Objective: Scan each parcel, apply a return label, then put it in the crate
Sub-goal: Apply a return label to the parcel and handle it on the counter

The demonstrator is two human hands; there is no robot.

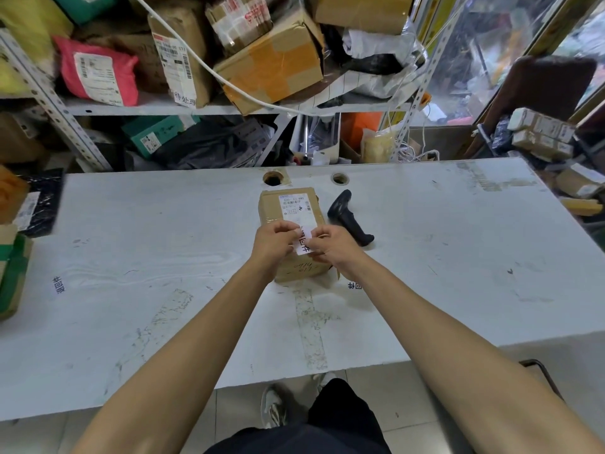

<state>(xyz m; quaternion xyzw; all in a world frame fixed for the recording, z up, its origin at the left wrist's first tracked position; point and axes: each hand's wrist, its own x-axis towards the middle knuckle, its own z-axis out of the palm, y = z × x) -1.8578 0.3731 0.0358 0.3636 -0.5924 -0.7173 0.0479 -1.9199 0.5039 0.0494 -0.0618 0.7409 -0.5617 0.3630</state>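
Left hand [274, 241] and right hand [330, 245] pinching return label [303, 244], above parcel [289, 211]

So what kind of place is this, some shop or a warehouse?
Most likely a small parcel depot or courier pickup point. Metal shelves are crammed with labelled boxes and mailers, a handheld barcode scanner lies on the white table, and both hands hold a label over a cardboard parcel.

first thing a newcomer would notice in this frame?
Both hands, left hand and right hand, meet at table centre, pinching a white return label over a brown parcel. A black scanner lies just right of it, and behind the white table sit shelves crammed with parcels.
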